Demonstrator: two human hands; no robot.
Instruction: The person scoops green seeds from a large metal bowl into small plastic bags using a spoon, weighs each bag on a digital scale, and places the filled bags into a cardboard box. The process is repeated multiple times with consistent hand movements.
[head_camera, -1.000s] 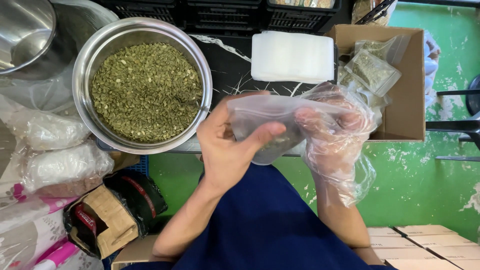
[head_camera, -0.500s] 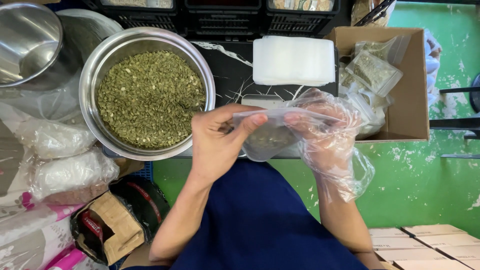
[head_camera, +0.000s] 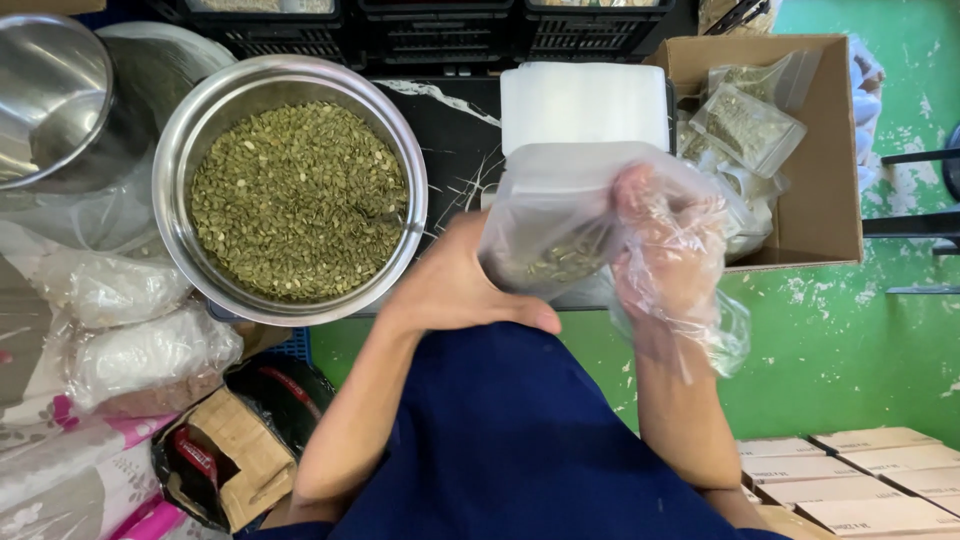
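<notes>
Both my hands hold a clear plastic pouch (head_camera: 555, 215) with green seeds at its bottom, upright in front of me. My bare left hand (head_camera: 455, 285) grips its lower left side. My right hand (head_camera: 665, 245), in a loose clear plastic glove, holds its right side. To the left stands a large steel bowl (head_camera: 175, 150) filled with green seeds (head_camera: 300, 200). Just behind the pouch lies a stack of empty white pouches (head_camera: 585, 100).
A cardboard box (head_camera: 820, 150) at right holds filled seed pouches (head_camera: 745, 125). A second steel bowl (head_camera: 50, 90) sits far left, above plastic-wrapped bags (head_camera: 130, 350). Black crates (head_camera: 440, 25) line the back. Flat cardboard boxes (head_camera: 870, 475) lie on the green floor at bottom right.
The pouch has swung from flat and horizontal to upright. My left hand dropped from its top edge to its lower side, and my right hand turned up along its right side.
</notes>
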